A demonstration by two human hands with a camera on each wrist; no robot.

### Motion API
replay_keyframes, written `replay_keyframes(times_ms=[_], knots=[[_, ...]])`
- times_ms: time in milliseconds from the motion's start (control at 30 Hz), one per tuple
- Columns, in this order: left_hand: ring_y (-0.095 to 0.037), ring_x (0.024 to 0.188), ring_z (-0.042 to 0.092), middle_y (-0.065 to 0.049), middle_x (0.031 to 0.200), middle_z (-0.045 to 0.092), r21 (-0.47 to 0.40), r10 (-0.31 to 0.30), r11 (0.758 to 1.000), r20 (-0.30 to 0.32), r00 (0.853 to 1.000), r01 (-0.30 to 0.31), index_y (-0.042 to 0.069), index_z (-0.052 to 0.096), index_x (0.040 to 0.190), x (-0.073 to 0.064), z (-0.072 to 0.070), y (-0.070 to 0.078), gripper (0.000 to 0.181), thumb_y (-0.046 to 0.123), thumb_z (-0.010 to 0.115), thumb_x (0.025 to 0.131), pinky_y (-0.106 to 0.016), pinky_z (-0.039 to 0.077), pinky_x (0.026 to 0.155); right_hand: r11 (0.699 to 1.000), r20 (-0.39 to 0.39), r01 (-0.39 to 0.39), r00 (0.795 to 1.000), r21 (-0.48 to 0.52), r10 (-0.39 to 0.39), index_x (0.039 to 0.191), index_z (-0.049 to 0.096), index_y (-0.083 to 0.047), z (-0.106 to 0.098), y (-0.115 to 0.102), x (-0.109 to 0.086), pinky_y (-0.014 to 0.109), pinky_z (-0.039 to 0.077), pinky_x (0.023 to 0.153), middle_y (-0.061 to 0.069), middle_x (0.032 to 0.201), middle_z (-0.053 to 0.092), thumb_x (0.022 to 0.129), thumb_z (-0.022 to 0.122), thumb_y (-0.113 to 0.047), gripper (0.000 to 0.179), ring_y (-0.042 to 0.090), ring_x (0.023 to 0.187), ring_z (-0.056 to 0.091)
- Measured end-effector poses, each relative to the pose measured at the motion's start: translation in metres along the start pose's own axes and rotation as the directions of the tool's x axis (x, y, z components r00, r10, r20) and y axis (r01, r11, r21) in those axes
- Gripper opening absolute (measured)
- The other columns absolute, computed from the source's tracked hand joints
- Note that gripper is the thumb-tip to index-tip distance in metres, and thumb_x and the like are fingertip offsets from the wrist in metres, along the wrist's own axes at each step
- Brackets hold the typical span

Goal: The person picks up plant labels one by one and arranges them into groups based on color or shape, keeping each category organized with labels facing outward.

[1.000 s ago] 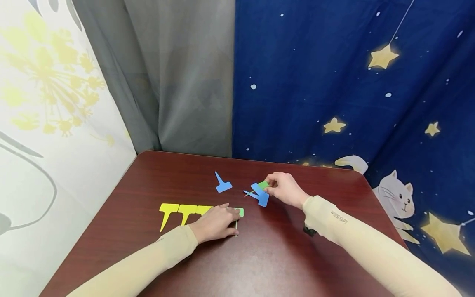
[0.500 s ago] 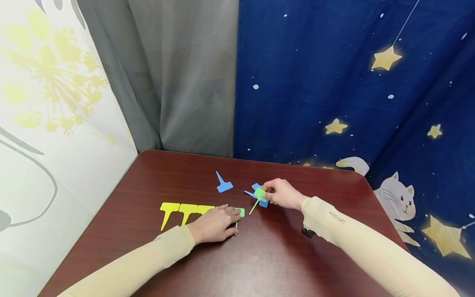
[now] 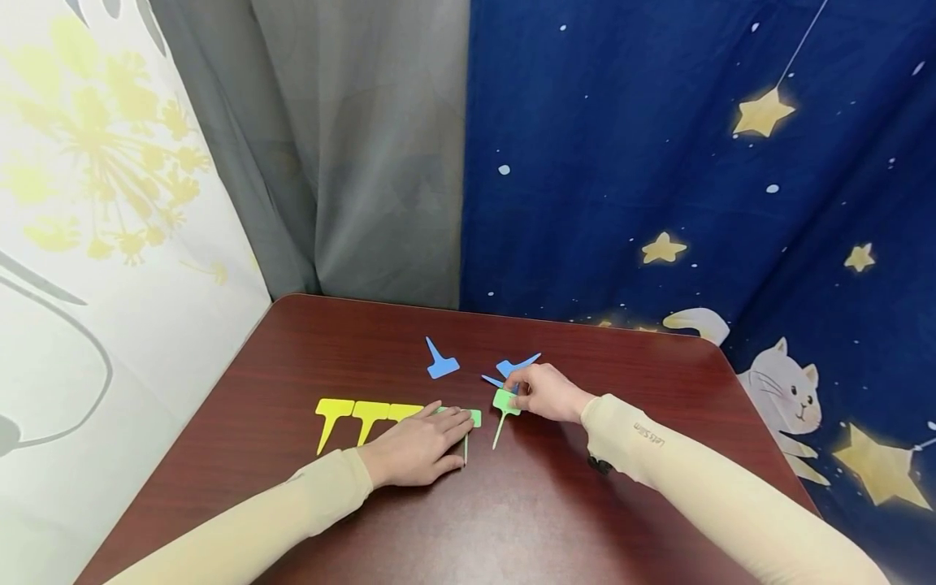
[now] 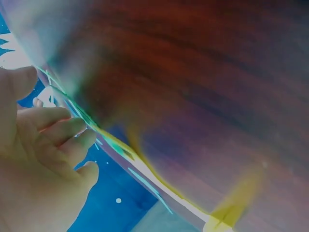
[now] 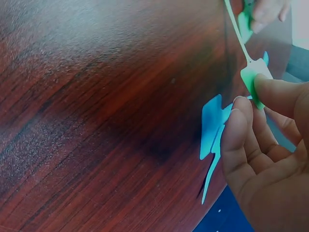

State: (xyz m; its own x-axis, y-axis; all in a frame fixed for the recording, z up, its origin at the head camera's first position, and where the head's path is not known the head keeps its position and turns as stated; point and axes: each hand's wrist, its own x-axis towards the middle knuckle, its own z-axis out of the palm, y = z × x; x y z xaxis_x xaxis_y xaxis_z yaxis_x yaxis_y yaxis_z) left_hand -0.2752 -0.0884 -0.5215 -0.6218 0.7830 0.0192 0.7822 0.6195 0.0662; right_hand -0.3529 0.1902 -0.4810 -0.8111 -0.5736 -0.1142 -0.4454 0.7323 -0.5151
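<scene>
My right hand (image 3: 547, 392) pinches a green T-shaped plant label (image 3: 504, 401) by its head, its thin stem pointing down toward me. In the right wrist view, the thumb presses on the green face of the label (image 5: 248, 79). My left hand (image 3: 418, 448) rests with fairly straight fingers over the right end of a row of labels. From under those fingers peeks another green plant label (image 3: 476, 418), partly hidden. Yellow plant labels (image 3: 335, 408) continue the row to the left, heads side by side. Just behind the right hand lie two blue plant labels (image 3: 507, 369), partly covered.
A single blue plant label (image 3: 443, 368) lies apart behind the row. All of this is on a dark red-brown table (image 3: 307, 341). Its back edge meets a grey curtain (image 3: 387, 162) and a blue starry curtain (image 3: 585, 162).
The right hand has lifted the green plant label off the blue ones and brought it nearer, turning its stem toward me. The left hand has barely moved.
</scene>
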Motion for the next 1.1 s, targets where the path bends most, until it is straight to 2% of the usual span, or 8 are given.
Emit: replay_keyframes(times_ms=[133, 467, 600, 933, 1100], knots=[[-0.024, 0.148, 0.031, -0.006, 0.162, 0.032, -0.006, 0.001, 1.000, 0.038, 0.999, 0.000, 0.008, 0.035, 0.157, -0.003, -0.002, 0.000, 0.068, 0.051, 0.046, 0.104, -0.049, 0.020, 0.120, 0.997, -0.007, 0.027, 1.000, -0.067, -0.028, 0.105, 0.074, -0.024, 0.006, 0.001, 0.000, 0.030, 0.048, 0.058, -0.010, 0.073, 0.063, 0.092, 0.075, -0.018, 0.014, 0.009, 0.061, 0.055], [-0.022, 0.152, 0.019, -0.002, 0.167, 0.018, -0.033, 0.027, 0.999, 0.115, 0.993, -0.023, 0.015, 0.025, 0.161, -0.005, -0.003, -0.002, 0.072, 0.056, 0.041, 0.104, -0.050, 0.018, 0.121, 0.991, 0.030, 0.054, 0.998, -0.121, -0.050, 0.107, 0.074, -0.021, 0.019, -0.005, 0.001, 0.028, 0.048, 0.057, -0.009, 0.075, 0.063, 0.094, 0.073, -0.016, 0.014, 0.008, 0.061, 0.055], [-0.022, 0.152, 0.019, -0.002, 0.167, 0.017, -0.033, 0.028, 0.999, 0.124, 0.992, -0.024, 0.014, 0.025, 0.161, -0.005, -0.003, -0.002, 0.073, 0.057, 0.040, 0.104, -0.050, 0.018, 0.121, 0.989, 0.015, 0.064, 0.998, -0.132, -0.062, 0.106, 0.074, -0.022, 0.022, -0.008, 0.000, 0.029, 0.048, 0.057, -0.007, 0.076, 0.063, 0.094, 0.074, -0.015, 0.014, 0.008, 0.063, 0.055], [-0.021, 0.152, 0.017, -0.001, 0.168, 0.017, -0.034, 0.012, 0.999, 0.155, 0.988, -0.007, 0.013, 0.026, 0.161, -0.005, -0.004, -0.004, 0.075, 0.059, 0.040, 0.103, -0.048, 0.015, 0.122, 0.979, -0.046, 0.110, 0.992, -0.170, -0.119, 0.100, 0.073, -0.026, 0.032, -0.004, 0.000, 0.027, 0.048, 0.060, -0.013, 0.082, 0.059, 0.091, 0.077, -0.018, 0.014, 0.007, 0.071, 0.053], [-0.020, 0.153, 0.017, -0.001, 0.168, 0.017, -0.044, 0.010, 0.999, 0.159, 0.987, -0.003, 0.013, 0.027, 0.161, -0.005, -0.004, -0.006, 0.076, 0.059, 0.041, 0.102, -0.048, 0.014, 0.122, 0.977, -0.049, 0.128, 0.989, -0.172, -0.138, 0.100, 0.072, -0.028, 0.035, -0.001, 0.003, 0.027, 0.048, 0.061, -0.014, 0.082, 0.059, 0.091, 0.077, -0.018, 0.014, 0.005, 0.071, 0.054]])
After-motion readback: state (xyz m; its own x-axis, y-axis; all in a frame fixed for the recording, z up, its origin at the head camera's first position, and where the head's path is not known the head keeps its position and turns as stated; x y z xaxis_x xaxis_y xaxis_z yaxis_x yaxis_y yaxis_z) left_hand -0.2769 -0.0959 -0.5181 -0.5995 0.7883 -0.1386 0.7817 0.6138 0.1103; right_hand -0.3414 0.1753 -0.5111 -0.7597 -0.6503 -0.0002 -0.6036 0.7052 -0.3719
